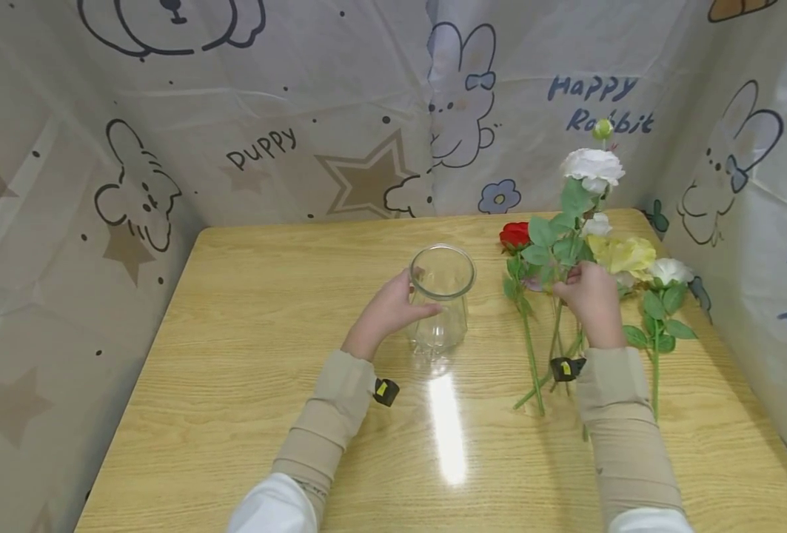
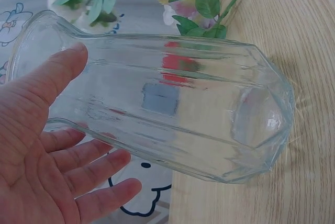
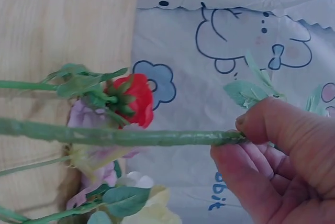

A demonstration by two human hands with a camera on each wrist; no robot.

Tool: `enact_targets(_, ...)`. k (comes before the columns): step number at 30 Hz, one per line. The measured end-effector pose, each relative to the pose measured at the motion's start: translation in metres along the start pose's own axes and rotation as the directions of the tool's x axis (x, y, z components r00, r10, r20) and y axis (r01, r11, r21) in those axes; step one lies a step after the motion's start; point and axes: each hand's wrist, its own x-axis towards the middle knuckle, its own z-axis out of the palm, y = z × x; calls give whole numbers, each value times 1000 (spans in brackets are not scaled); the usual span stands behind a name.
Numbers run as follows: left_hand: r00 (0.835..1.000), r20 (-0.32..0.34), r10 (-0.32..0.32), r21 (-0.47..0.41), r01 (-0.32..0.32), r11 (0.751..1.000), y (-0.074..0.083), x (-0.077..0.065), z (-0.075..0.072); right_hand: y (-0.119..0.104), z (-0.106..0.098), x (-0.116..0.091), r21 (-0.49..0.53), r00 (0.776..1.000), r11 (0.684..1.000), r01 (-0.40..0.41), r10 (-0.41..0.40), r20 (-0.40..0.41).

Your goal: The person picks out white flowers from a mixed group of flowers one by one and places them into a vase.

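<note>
A clear glass vase (image 1: 451,320) stands upright near the middle of the table. My left hand (image 1: 388,309) holds it by the neck, the thumb on the near side and the fingers along the other side, as the left wrist view shows through the glass (image 2: 209,114). To the right, my right hand (image 1: 591,300) pinches a green stem (image 3: 131,136) between thumb and fingers. That stem bears a white flower (image 1: 593,167) with a green bud above it, raised over the other flowers. Its lower end is partly lost among other stems.
A red rose (image 1: 516,235), a yellow flower (image 1: 626,254) and another white flower (image 1: 671,272) lie on the right of the wooden table (image 1: 246,348). Lilac petals (image 3: 82,116) show beside the rose. Printed cloth (image 1: 340,89) hangs behind and along both sides.
</note>
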Motion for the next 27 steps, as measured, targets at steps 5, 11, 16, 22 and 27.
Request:
enact_targets(5,1000,6,17,-7,-17,1000,0,0,0,-10,-4,0,19,999,999,31,-30,-40)
enact_targets(11,1000,7,-8,-7,8,1000,1,0,0,-25,-9,0,36,998,999,38,-36,-45)
enact_targets(16,1000,13,-16,6,16,1000,1,0,-1,-34,-13,0,37,998,998,41,-40,-44)
enact_targets(22,1000,22,-19,46,18,999,2,0,-2,-45,-19,0,46,998,998,33,-31,-47)
enact_targets(27,999,20,-30,120,27,992,4,0,-4,-52,-22,-1,56,999,998,28,-25,-45)
